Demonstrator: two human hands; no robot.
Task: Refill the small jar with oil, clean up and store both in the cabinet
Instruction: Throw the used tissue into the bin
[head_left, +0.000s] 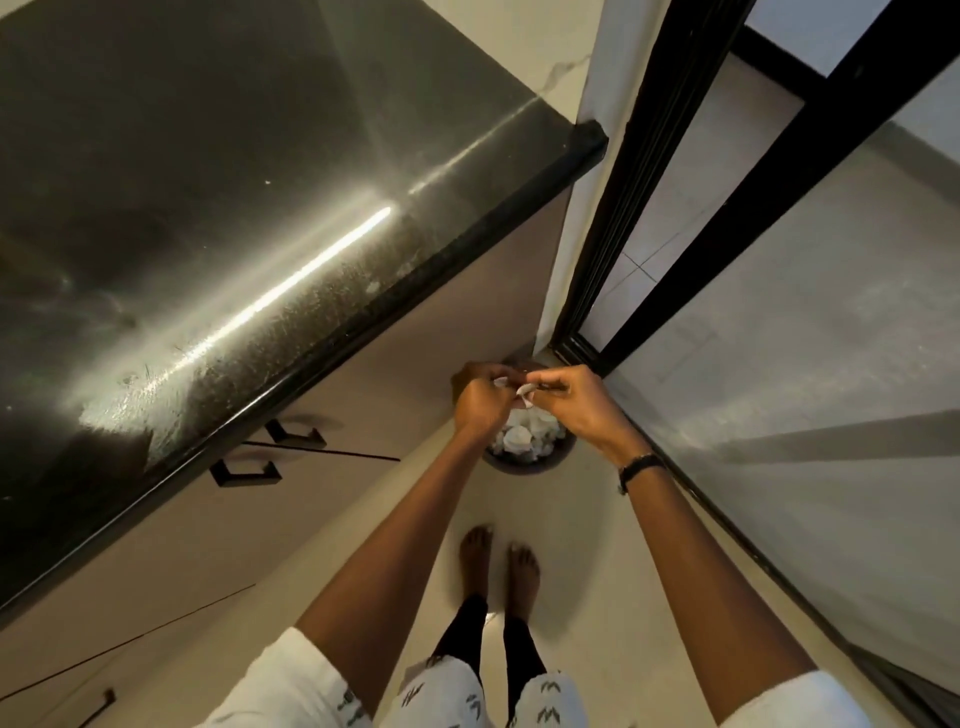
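Observation:
Both hands meet above a dark round waste bin (527, 464) on the floor, in the corner beside the counter. My left hand (480, 397) and my right hand (574, 402) together pinch a small crumpled white tissue (523, 391) between their fingertips. The bin holds several crumpled white tissues (524, 434). Neither the small jar nor the oil bottle is in view.
A black stone counter (208, 234) runs along the left, with beige cabinet doors and black handles (270, 452) below it. A black-framed sliding glass door (779, 291) stands to the right. My bare feet (498, 566) stand on the pale tile floor.

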